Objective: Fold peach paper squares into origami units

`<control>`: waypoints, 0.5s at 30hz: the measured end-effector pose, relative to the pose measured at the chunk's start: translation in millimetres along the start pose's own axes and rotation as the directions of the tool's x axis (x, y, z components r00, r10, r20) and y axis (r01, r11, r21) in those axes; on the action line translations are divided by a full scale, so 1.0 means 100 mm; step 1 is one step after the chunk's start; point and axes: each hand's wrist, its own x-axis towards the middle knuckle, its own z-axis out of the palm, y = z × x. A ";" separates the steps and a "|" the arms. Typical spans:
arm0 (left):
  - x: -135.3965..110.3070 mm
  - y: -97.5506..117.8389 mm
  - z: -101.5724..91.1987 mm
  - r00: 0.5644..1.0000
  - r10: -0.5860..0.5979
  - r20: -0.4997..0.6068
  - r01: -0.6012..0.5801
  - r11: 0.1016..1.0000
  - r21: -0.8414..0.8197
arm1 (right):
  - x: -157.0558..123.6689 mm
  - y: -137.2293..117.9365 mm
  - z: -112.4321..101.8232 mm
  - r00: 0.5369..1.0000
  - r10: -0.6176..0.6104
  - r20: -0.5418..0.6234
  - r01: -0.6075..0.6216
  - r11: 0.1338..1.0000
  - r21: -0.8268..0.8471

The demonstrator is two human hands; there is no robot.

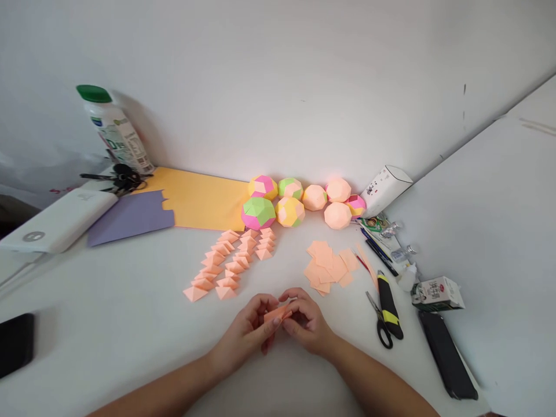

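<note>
A small piece of peach paper (275, 314) is pinched between my two hands, partly covered by the fingers. My left hand (249, 327) grips its left side with thumb and fingers. On its right side, my right hand (307, 324) holds the edge near a fold. Rows of folded peach paper units (212, 269) lie beyond the left hand. Past the right hand is a loose pile of flat peach paper squares (325, 267). Several paper balls in peach, yellow, green and pink, among them a green and pink ball (258, 213), stand against the wall.
Scissors (380, 324) and a black-yellow cutter (390, 304) lie right, near pens (377, 249), a small carton (436, 293) and a black case (447, 353). Orange card (204, 197), purple card (130, 217), a bottle (117, 133), a white box (61, 220) and a phone (16, 344) are left.
</note>
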 end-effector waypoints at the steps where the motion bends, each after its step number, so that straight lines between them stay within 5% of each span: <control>1: -0.01 0.02 0.00 1.000 0.016 0.014 -0.016 0.999 0.031 | 0.00 0.00 0.00 1.000 0.000 -0.001 0.000 1.000 0.011; 15: -0.02 0.05 0.02 0.998 0.068 -0.014 -0.065 0.991 0.118 | 0.01 0.00 0.00 0.999 0.032 -0.028 -0.031 0.999 0.043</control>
